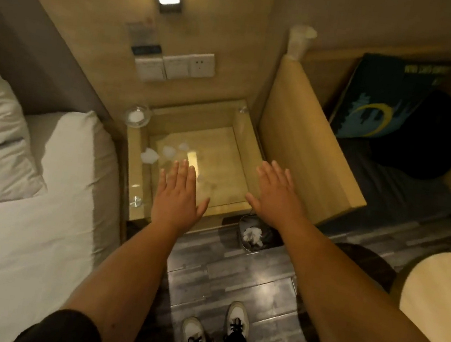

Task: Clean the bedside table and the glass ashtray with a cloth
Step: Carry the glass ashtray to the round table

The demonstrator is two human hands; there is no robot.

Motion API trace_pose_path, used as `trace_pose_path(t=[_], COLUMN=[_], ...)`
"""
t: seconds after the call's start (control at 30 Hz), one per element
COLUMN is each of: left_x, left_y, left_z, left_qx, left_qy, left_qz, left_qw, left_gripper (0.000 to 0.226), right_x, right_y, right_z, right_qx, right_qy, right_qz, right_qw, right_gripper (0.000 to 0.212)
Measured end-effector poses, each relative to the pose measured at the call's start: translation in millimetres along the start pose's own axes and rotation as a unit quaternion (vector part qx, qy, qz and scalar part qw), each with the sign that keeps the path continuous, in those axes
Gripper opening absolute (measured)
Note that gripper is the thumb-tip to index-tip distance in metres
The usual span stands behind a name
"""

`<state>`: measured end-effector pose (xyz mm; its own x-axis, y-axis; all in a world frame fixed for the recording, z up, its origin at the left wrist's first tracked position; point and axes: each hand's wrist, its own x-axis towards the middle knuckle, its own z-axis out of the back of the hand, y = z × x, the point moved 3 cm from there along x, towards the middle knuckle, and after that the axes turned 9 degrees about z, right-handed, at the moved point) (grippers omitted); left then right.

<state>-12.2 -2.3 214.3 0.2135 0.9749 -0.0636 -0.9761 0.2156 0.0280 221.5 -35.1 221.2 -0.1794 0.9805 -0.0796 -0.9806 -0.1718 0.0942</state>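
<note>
**Both hands bare over the table, no cloth in sight**

The left hand (177, 193) and the right hand (275, 194) are stretched out flat above the glass-topped bedside table (221, 147), fingers spread, each grip empty and closed on nothing. Whether the palms touch the glass or hang just above it cannot be told. The glass ashtray (136, 117) sits at the table's far left corner, beside the bed (26, 216), with something white inside it. Crumpled white scraps (150, 155) lie on the glass just ahead of the left hand's fingertips.

By my reading the cleaning has not yet begun: this looks like the opening step, sizing up the table. No cloth shows anywhere in view (it must be fetched first). The next move likely calls for clearing the scraps, perhaps into the small bin (253, 234) on the floor at the table's front right corner, then taking up a cloth.
</note>
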Motion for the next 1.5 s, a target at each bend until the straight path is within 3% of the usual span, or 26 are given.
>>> trace_pose_path(t=[0.3, 0.5, 0.77, 0.97, 1.5], left_x=[12, 42, 127, 196, 339], left_y=[99, 160, 211, 234, 271], left_z=[43, 27, -5, -43, -183], left_qx=[-0.014, -0.014, -0.02, -0.038, -0.187], left_qy=[-0.032, -0.017, 0.005, 0.026, 0.07], left_qz=[0.101, 0.154, 0.203, 0.2, 0.153], left_qw=[0.994, 0.988, 0.979, 0.979, 0.968], left_gripper=[0.085, 0.085, 0.089, 0.084, 0.11], right_x=[86, 166, 291, 375, 507], right_y=[81, 128, 137, 128, 134], right_z=[43, 25, -10, -44, -192], right_qx=[-0.018, 0.001, 0.021, 0.032, 0.138], right_qy=[-0.02, -0.008, 0.032, 0.064, 0.123], right_qz=[0.082, 0.137, 0.189, 0.209, 0.173], right_qw=[0.996, 0.99, 0.981, 0.975, 0.968], right_gripper=[0.077, 0.075, 0.08, 0.083, 0.111])
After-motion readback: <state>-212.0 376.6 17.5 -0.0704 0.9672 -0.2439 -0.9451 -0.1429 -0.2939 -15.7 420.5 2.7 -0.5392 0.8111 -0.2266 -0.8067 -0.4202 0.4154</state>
